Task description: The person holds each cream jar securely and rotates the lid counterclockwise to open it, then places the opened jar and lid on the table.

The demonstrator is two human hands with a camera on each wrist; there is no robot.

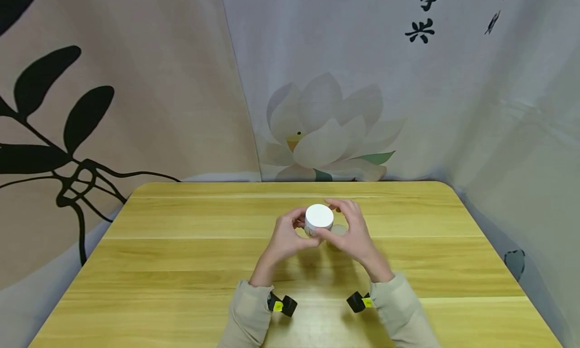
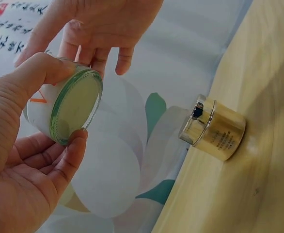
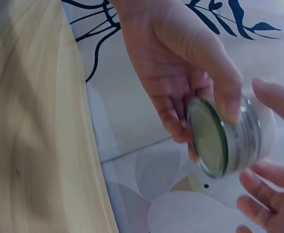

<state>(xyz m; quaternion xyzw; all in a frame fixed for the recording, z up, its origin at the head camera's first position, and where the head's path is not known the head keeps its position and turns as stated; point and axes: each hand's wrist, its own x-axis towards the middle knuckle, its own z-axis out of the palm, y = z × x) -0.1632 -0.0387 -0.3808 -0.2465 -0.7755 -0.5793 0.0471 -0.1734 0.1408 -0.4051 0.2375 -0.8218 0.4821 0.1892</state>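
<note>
Stretches both forearms in from the near side in beige sleeves (image 1: 248,315), with a black wrist device (image 1: 289,306) and its yellow tag (image 1: 278,306) on the inner side of each. Works over a pale wooden table (image 1: 181,267), casting soft shadows on the boards.

Farther in, holds a white jar (image 1: 319,217) above the table, a little right of the middle and toward the far edge, white top facing up. Clamps it in the left hand (image 1: 290,234), thumb laid along the side and fingers curled round toward the base. Spreads the right hand (image 1: 352,235) about the jar's right side, thumb nearer and fingers farther, without closing them. Cannot tell touch from a slight gap at the right fingertips. Shows to the left wrist camera a greenish glass base and a bit of orange lettering on the jar's side.

Has a gold jar (image 2: 212,131), shiny-lidded and marked with small dark print, standing upright on the table, just right of the white jar in the head view and partly masked by the right hand.

Beyond the far edge, faces a hanging cloth (image 1: 476,86) printed with a dark leafy branch (image 1: 88,117) at left, a pale lotus (image 1: 335,131) near the middle and black characters (image 1: 419,31) high at right.
</note>
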